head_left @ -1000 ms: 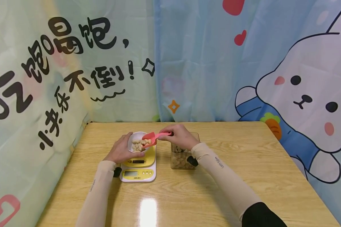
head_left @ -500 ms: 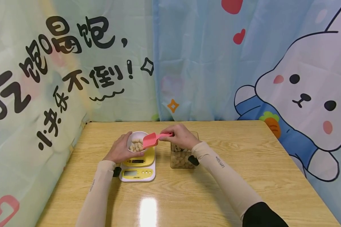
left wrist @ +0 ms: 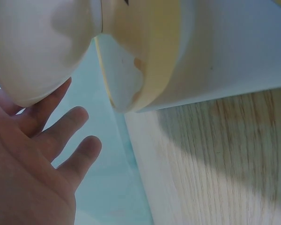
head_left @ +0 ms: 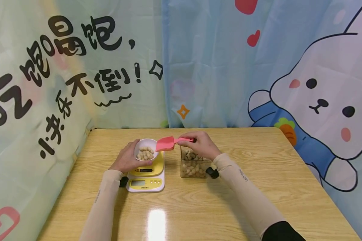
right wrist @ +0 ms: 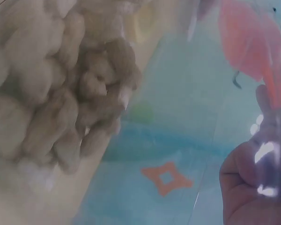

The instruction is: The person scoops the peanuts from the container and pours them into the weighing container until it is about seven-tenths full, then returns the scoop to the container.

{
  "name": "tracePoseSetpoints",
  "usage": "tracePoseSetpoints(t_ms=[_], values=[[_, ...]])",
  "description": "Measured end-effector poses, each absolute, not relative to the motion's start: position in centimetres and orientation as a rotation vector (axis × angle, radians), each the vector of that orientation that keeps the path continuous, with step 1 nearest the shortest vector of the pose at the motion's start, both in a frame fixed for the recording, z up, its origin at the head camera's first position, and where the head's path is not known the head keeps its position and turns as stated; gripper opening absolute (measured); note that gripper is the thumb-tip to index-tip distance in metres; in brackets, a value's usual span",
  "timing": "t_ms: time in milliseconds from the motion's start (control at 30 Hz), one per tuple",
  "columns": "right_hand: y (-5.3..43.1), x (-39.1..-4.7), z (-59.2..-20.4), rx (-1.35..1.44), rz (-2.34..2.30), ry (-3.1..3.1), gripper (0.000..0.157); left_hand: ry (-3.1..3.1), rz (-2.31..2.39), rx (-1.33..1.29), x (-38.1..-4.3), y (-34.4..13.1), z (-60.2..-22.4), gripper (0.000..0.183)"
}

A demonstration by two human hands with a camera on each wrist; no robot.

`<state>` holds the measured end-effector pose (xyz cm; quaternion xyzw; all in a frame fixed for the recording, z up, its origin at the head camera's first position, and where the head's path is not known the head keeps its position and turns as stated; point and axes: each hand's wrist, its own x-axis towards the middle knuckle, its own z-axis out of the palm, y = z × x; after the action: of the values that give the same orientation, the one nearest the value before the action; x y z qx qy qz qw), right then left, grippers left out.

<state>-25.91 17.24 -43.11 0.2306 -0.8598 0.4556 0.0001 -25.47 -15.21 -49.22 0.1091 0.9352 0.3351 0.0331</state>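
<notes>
My left hand (head_left: 126, 158) holds a small white bowl (head_left: 151, 143) by its side, thumb in front and fingers behind. Peanuts in their shells (head_left: 145, 153) lie in the bowl. In the left wrist view the bowl (left wrist: 47, 42) has its foot against the plate of a yellow and white kitchen scale (head_left: 147, 187), and some fingers (left wrist: 68, 126) spread away from it. A pink scoop (head_left: 166, 144) has its handle pinched in my right hand (head_left: 200, 144); its blade is just right of the bowl's rim, and no peanuts show on it.
A clear plastic box (head_left: 182, 175) with more peanuts (head_left: 193, 167) stands right of the scale, partly under my right hand and wrist. The wooden table (head_left: 259, 187) extends to a printed curtain (head_left: 211, 83) at the back.
The scoop tilted over the bowl with peanuts on it, and these left its blade. My right hand has since drawn it right, off the bowl. The left hand stays on the bowl.
</notes>
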Motion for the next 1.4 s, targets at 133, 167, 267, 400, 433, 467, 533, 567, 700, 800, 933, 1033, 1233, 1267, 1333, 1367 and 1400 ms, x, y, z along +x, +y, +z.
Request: tracePoseSetpoints(t_ms=[133,167,267,400,433,467,533,567,700,800,933,1033,1233,1267,1333,1367,1400], values=[[19.0,-25.7,-42.9,0.667,1.483,-2.678,0.036,2.878,1.043,0.347,-25.4,-15.2,-49.1,0.117],[19.4,-25.6,-42.8,0.657,1.489,-2.675,0.036,2.877,1.046,0.346,-25.4,-15.3,-49.1,0.118],[20.7,-25.4,-42.6,0.636,1.499,-2.664,0.034,2.866,1.051,0.341,-25.2,-15.2,-48.9,0.118],[22.3,-24.9,-42.1,0.609,1.483,-2.656,0.031,2.854,1.053,0.337,-25.1,-15.2,-48.8,0.118],[22.8,-24.7,-41.9,0.603,1.476,-2.657,0.031,2.855,1.05,0.341,-25.1,-15.2,-48.8,0.118],[23.2,-24.6,-41.8,0.6,1.466,-2.658,0.032,2.854,1.05,0.344,-25.1,-15.2,-48.9,0.118],[23.9,-24.1,-41.5,0.59,1.448,-2.667,0.034,2.852,1.053,0.345,-25.1,-15.1,-48.9,0.119],[24.3,-23.9,-41.3,0.585,1.437,-2.672,0.035,2.849,1.059,0.347,-25.1,-15.1,-48.9,0.119],[25.6,-23.1,-41.0,0.533,1.392,-2.707,0.038,2.85,1.065,0.368,-25.0,-15.1,-48.9,0.123],[26.4,-22.6,-40.9,0.501,1.361,-2.732,0.036,2.878,1.061,0.396,-25.0,-15.0,-48.9,0.128],[27.1,-22.2,-41.0,0.497,1.303,-2.755,0.036,2.922,1.087,0.447,-24.9,-14.4,-48.1,0.131],[27.4,-22.1,-41.0,0.501,1.271,-2.758,0.038,2.933,1.108,0.52,-24.9,-13.4,-46.8,0.13],[27.9,-21.9,-41.0,0.496,1.247,-2.751,0.037,2.85,1.148,0.716,-24.9,-10.2,-44.9,0.127],[27.9,-21.8,-41.1,0.495,1.246,-2.749,0.037,2.824,1.152,0.739,-24.9,-9.5,-44.8,0.127],[27.9,-21.8,-41.2,0.498,1.241,-2.748,0.035,2.764,1.156,0.778,-24.8,-8.0,-44.9,0.128],[27.9,-21.8,-41.3,0.501,1.239,-2.749,0.035,2.731,1.156,0.796,-24.7,-7.3,-45.0,0.128],[28.0,-21.8,-41.4,0.504,1.239,-2.75,0.035,2.706,1.15,0.815,-24.7,-6.6,-45.1,0.128]])
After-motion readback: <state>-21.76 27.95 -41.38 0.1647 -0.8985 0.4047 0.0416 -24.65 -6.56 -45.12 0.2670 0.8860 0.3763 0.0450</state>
